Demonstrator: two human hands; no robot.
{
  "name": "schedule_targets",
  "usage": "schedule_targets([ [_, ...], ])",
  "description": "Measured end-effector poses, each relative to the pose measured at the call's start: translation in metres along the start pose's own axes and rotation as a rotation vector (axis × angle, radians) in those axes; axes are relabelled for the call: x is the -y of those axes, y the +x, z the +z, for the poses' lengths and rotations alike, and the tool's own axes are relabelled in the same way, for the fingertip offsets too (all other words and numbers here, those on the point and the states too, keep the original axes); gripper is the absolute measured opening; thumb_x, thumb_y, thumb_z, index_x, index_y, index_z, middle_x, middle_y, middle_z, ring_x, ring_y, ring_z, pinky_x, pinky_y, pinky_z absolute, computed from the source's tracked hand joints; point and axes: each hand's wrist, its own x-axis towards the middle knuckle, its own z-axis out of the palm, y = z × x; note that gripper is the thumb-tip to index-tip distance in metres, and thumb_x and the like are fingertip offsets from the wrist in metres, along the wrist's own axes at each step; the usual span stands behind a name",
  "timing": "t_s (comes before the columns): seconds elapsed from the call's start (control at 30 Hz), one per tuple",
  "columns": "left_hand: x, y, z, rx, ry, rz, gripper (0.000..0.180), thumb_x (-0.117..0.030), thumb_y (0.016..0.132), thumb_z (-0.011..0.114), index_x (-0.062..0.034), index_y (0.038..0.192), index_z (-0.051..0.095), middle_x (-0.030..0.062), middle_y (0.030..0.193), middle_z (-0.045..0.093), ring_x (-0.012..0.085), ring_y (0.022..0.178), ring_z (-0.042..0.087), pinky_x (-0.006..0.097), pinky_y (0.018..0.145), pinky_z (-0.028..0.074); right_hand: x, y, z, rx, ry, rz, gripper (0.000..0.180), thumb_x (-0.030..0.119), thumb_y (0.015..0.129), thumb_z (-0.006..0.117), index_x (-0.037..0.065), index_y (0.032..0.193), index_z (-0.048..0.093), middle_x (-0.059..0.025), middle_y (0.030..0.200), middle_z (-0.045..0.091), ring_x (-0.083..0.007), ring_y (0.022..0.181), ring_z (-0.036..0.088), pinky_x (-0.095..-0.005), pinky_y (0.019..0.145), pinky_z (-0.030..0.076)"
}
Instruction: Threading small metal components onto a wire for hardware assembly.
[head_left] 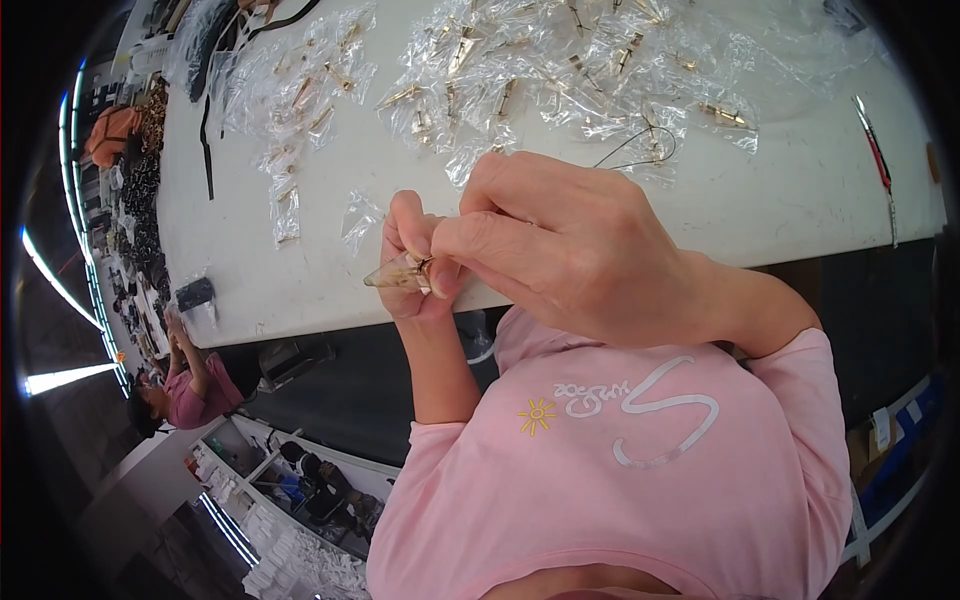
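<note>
Both hands close on one small item at the near edge of the white table (250, 270): a gold-coloured metal clip in a clear plastic sleeve (398, 273). Left hand (412, 262) has its fingers curled around the clip from behind, thumb pointing up, holding it firmly. Right hand (560, 240) pinches the right end of the clip between thumb and forefinger, remaining fingers folded into the palm. Clip long axis runs roughly left to right, tapered end pointing to the person's left, clear of both hands. Right hand lies over and in front of the left, wrist bent, forearm entering from the pink sleeve (800, 400). Further along the table, well apart from the hands, lie many bagged clips (520, 70), a loop of dark wire (640, 150) and a red-handled tool (878, 160).
</note>
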Motion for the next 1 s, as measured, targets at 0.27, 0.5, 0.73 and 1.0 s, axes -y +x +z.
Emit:
schedule_targets([
  [0.27,0.0,-0.004,-0.007,-0.003,-0.033,-0.028,0.025,-0.015,0.087,0.074,-0.0066,0.093,0.051,0.0134,0.071,0.065,0.0126,0.059,0.061,0.022,0.047,0.04,0.001,0.001,0.001,0.014,-0.003,-0.021,0.016,0.002,0.07,0.072,0.004,0.084,0.065,-0.0021,0.074,0.052,-0.0148,0.06,0.056,-0.026,0.048,0.045],
  [0.5,0.001,-0.004,-0.006,-0.012,-0.038,-0.012,0.026,-0.014,0.086,0.075,-0.0061,0.092,0.051,0.0139,0.07,0.065,0.0134,0.058,0.062,0.022,0.046,0.041,0.0,0.001,0.003,-0.03,-0.033,-0.026,0.017,0.003,0.067,0.073,0.005,0.083,0.065,-0.0016,0.073,0.051,-0.0138,0.059,0.055,-0.0256,0.047,0.044],
  [0.73,0.001,-0.003,-0.004,-0.013,-0.064,-0.015,0.026,-0.013,0.085,0.075,-0.006,0.092,0.05,0.0141,0.07,0.064,0.014,0.058,0.062,0.023,0.046,0.041,0.0,0.001,0.003,-0.016,-0.033,-0.03,0.019,0.003,0.066,0.073,0.005,0.083,0.065,-0.0015,0.072,0.05,-0.0136,0.059,0.055,-0.0255,0.047,0.044],
  [1.0,0.0,-0.007,-0.01,-0.031,-0.04,-0.027,0.027,-0.013,0.085,0.075,-0.0062,0.091,0.05,0.0142,0.07,0.065,0.0141,0.058,0.062,0.023,0.047,0.041,0.001,0.001,0.003,-0.014,-0.038,-0.032,0.021,0.001,0.065,0.073,0.005,0.084,0.065,-0.0016,0.072,0.049,-0.0132,0.059,0.054,-0.025,0.045,0.043],
])
